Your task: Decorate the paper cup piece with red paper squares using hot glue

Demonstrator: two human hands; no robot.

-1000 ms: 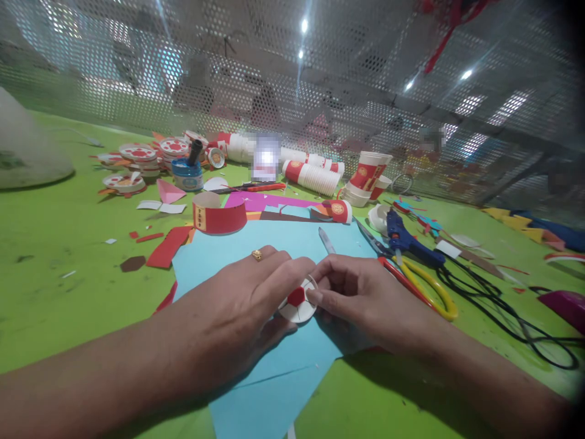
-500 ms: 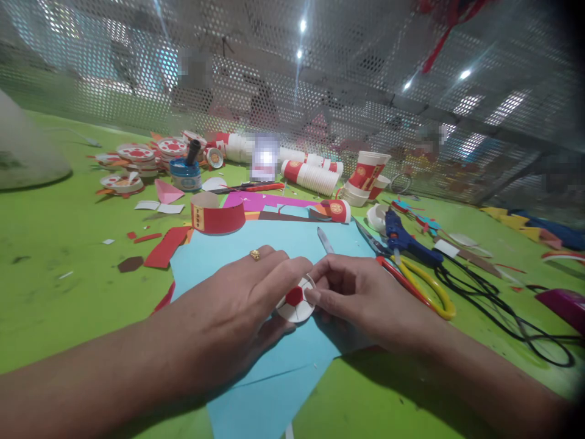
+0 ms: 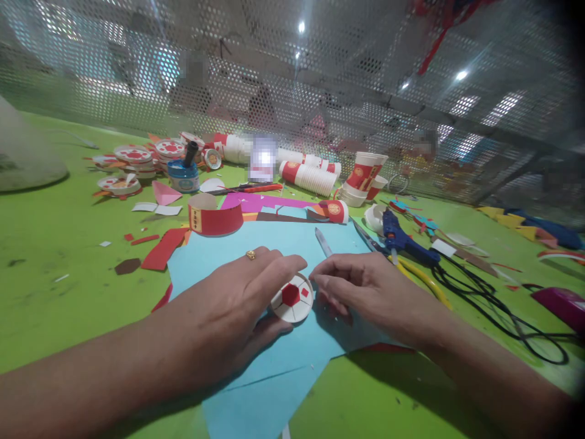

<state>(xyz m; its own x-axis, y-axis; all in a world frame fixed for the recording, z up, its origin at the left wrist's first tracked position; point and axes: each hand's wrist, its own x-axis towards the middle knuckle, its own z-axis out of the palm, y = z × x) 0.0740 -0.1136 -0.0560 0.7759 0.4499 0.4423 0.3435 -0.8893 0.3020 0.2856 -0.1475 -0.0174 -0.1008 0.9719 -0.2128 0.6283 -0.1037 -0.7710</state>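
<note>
My left hand (image 3: 242,299) holds a small round paper cup base (image 3: 292,310) between thumb and fingers, above the light blue paper (image 3: 256,390). A red hexagon (image 3: 290,295) lies at the middle of the white disc, with dark lines running out to the rim. Right of it sits a small red piece (image 3: 304,292). Just right of the disc, apart from it, is my right hand (image 3: 361,289), thumb and forefinger drawn together. Whether anything is between those fingertips, I cannot make out. Beyond it a pen (image 3: 322,241) rests on the blue paper.
A blue glue gun (image 3: 404,238) and scissors with yellow handle (image 3: 425,280) lie to the right, beside a black cable (image 3: 503,317). Behind are a red cup ring (image 3: 217,218), stacked paper cups (image 3: 308,177) and a blue jar (image 3: 183,177). Red paper scraps (image 3: 164,249) lie left.
My right hand has drawn back to the right from the disc. The small red piece now shows on the white face near the hexagon. My left hand keeps its hold.
</note>
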